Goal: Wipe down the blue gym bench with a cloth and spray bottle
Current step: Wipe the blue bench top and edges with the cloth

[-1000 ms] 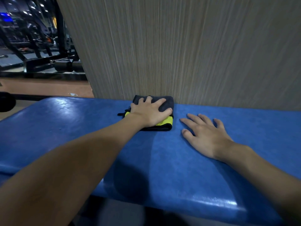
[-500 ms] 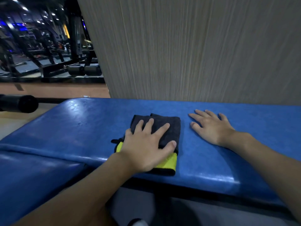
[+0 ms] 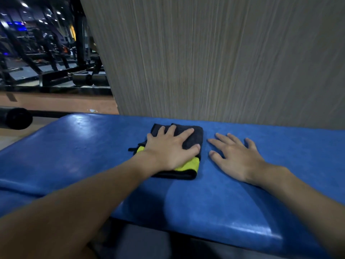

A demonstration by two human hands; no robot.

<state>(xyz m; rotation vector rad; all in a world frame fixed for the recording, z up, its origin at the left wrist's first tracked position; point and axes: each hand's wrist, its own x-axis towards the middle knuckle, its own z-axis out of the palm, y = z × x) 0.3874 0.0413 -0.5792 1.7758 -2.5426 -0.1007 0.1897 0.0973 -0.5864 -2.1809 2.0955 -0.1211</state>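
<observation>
Nearest you, at the bottom of the view, both forearms come in from the frame edges and are cut off there. Under them the rounded front edge of the blue worktop [image 3: 74,156] slants down from left to right, and what lies below that edge is too dark to make out. At the left a crease crosses the padding; you cannot tell whether it marks a second section.

Further in, your left hand [image 3: 168,148] lies flat with its fingers spread, pressing down on the folded cloth [image 3: 194,135], which is dark grey with a yellow-green face showing by the wrist. Your right hand [image 3: 237,157] rests palm down on bare padding just beside the cloth's right edge, fingers straight and apart, not touching the cloth.

Bare blue surface stretches wide to the left of the cloth, and to the right it runs out of frame. A narrow strip separates the cloth from the back edge, where a wood-grain wall panel [image 3: 205,62] rises straight up.

Left of the panel you see floor [image 3: 56,103], a black bar [image 3: 15,118] cut off by the frame, and dim, blurred gym machines [image 3: 46,58].
</observation>
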